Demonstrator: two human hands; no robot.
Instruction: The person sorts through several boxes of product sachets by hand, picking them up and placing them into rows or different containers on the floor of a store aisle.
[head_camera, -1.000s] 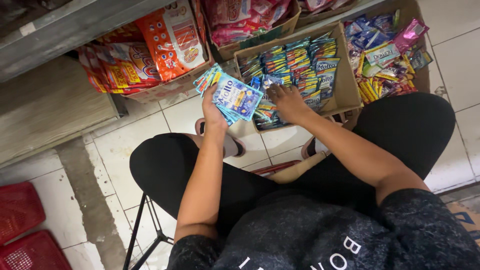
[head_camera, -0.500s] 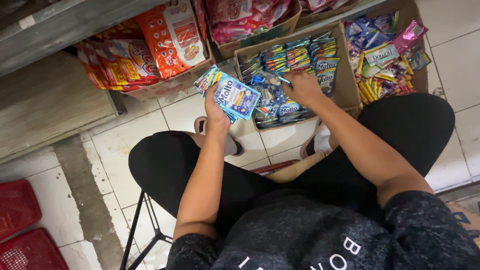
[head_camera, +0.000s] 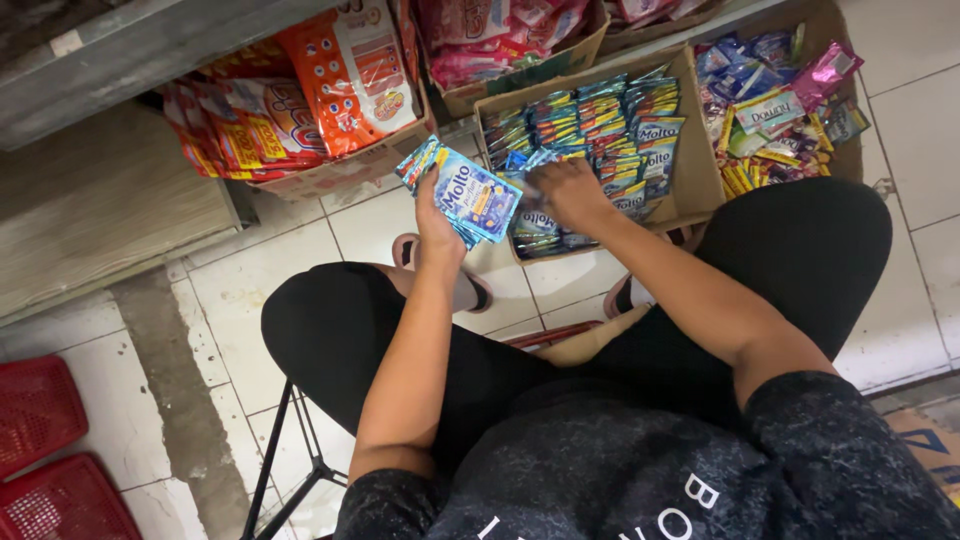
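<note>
My left hand (head_camera: 436, 214) holds up a fanned stack of blue sachets (head_camera: 470, 196) above the tiled floor, in front of my knees. My right hand (head_camera: 568, 190) reaches into an open cardboard box (head_camera: 694, 150) packed with rows of the same blue sachets (head_camera: 600, 125). Its fingers rest on the sachets near the box's front; whether it grips one I cannot see. I am seated, with both legs in black trousers spread on either side of the box.
Another cardboard box (head_camera: 340, 170) of orange and red packets stands to the left under a grey shelf (head_camera: 130, 45). A box of mixed colourful sachets (head_camera: 775, 100) is at the right, pink packets (head_camera: 500, 35) behind. Red baskets (head_camera: 45, 450) lie at the lower left.
My right hand has moved forward from the box's front edge into the rows of sachets. My left hand keeps the stack in about the same place.
</note>
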